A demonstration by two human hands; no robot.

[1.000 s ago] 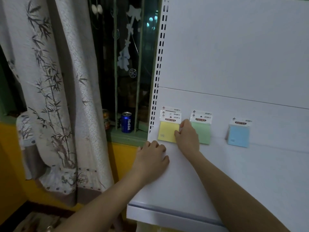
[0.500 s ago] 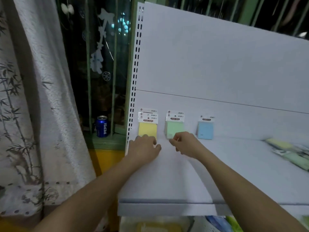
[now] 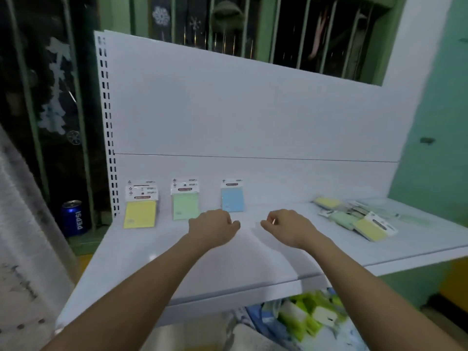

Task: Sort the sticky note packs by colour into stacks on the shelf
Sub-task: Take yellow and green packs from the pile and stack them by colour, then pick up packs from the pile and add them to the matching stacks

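Note:
Three stacks lean against the back panel of the white shelf (image 3: 157, 249): a yellow stack (image 3: 140, 214) at the left, a green stack (image 3: 185, 205) beside it, and a blue pack (image 3: 232, 201) to the right. A loose pile of yellow and green packs (image 3: 354, 219) lies at the shelf's right end. My left hand (image 3: 215, 229) hovers over the shelf in front of the green and blue packs, fingers loosely curled, holding nothing. My right hand (image 3: 288, 228) hovers a little to the right, also loosely curled and empty.
A blue Pepsi can (image 3: 73, 219) stands on the window sill left of the shelf, behind a patterned curtain (image 3: 22, 249). Green and white items (image 3: 311, 315) lie below the shelf's front edge. A green wall (image 3: 435, 148) bounds the right side.
Both hands have left the yellow and green stacks and moved right over the middle of the shelf. The view has swung right, bringing the loose pile into sight.

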